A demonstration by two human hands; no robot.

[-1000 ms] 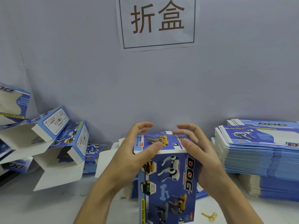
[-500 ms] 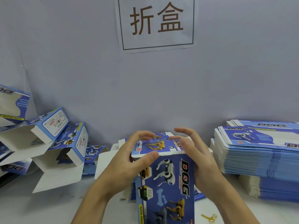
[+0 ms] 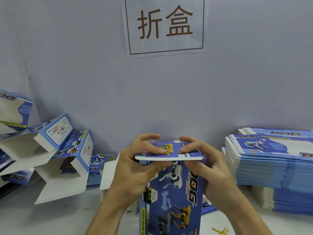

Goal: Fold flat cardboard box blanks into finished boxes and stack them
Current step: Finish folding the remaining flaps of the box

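A blue cardboard box [image 3: 171, 197] printed with robot dogs and "DOG" stands upright in the lower middle. Its top flap [image 3: 169, 152] lies nearly level over the opening. My left hand [image 3: 135, 168] grips the box's left side, fingers on the flap and thumb under its front edge. My right hand [image 3: 208, 167] holds the right side the same way. A tall stack of flat blanks [image 3: 271, 160] sits at the right. Folded boxes [image 3: 67, 150] with open white flaps lie piled at the left.
A white table [image 3: 33, 217] carries everything, with a grey wall close behind and a paper sign [image 3: 165, 24] on it. More flat blanks [image 3: 108, 177] lie behind the held box. A small yellow rubber band [image 3: 220, 230] rests at the lower right.
The top flap has come down from tilted to nearly level. Both hands' fingers have pressed down on it and the thumbs have shifted under its front edge.
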